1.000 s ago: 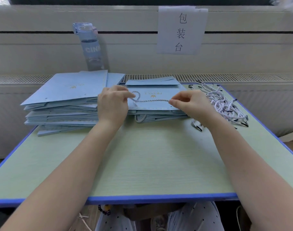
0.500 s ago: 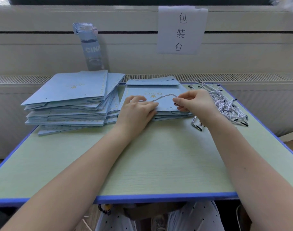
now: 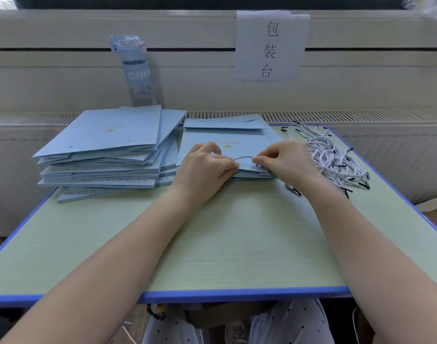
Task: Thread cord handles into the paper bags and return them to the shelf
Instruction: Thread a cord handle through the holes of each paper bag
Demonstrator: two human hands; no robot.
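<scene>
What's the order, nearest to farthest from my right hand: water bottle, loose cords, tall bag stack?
1. Loose cords, just right of the right hand.
2. Tall bag stack, across on the left.
3. Water bottle, far back left, behind that stack.

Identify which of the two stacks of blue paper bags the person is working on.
The lower right stack: the left hand and right hand pinch a cord at its near edge. The taller left stack lies untouched.
</scene>
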